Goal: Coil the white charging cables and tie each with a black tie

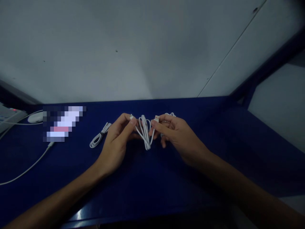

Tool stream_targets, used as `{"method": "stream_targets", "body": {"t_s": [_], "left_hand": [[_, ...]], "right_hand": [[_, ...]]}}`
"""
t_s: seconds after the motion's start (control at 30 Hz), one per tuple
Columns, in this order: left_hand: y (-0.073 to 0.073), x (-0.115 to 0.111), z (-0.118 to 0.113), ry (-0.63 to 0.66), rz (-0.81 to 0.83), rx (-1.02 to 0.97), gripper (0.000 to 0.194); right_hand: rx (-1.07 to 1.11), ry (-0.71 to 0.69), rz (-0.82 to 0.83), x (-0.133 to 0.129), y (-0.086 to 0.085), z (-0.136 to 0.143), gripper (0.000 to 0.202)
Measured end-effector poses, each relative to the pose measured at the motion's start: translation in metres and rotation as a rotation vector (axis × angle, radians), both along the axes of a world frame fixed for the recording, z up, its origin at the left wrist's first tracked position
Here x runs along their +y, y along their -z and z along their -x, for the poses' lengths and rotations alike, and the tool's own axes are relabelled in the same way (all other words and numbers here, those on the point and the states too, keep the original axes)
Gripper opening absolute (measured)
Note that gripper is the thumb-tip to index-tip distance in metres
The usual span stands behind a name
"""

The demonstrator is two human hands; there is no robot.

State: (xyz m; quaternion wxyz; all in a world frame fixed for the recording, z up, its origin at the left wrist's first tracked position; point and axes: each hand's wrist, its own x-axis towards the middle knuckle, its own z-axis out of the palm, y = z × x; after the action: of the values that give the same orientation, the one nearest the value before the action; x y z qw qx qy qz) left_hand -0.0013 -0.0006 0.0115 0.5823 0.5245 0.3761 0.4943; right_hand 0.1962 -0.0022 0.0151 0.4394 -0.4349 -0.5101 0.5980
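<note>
A white USB cable (pixel 145 135), folded into loose loops, hangs between my two hands above the blue table. My left hand (pixel 116 140) pinches its smaller plug end between thumb and fingers. At the other end, my right hand (pixel 177 133) grips the USB-A plug (pixel 157 118), whose metal tip points up. Left of my left hand lies another white cable (pixel 99 136), coiled and bound with a dark tie. Behind my right hand, part of a further white cable (pixel 170 114) shows; the rest is hidden by the hand.
On the left of the blue table (pixel 147 190) lies a blurred-out lit phone (pixel 65 124) with a white cord (pixel 35 167) plugged in. Beside it are a white rounded object (pixel 35 117) and a power strip (pixel 10 116). A pale wall (pixel 143 47) rises behind the table.
</note>
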Motion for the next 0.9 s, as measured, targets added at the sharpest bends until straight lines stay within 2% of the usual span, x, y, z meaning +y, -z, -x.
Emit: {"method": "stream_targets", "body": {"t_s": [0.47,0.63,0.9], "left_hand": [[0.0015,-0.0004,0.0024,-0.003,0.011,-0.029,0.020],[0.0005,0.0018,0.0026,-0.033,0.029,-0.075,0.018],[0.0002,0.0011,0.0030,-0.063,-0.038,-0.018,0.016]], "right_hand": [[-0.061,-0.047,-0.033,-0.0020,-0.0050,-0.0004,0.044],[-0.040,-0.032,-0.041,-0.0024,-0.0048,0.0007,0.043],[-0.058,-0.045,-0.091,-0.0039,-0.0088,0.0044,0.032]]}}
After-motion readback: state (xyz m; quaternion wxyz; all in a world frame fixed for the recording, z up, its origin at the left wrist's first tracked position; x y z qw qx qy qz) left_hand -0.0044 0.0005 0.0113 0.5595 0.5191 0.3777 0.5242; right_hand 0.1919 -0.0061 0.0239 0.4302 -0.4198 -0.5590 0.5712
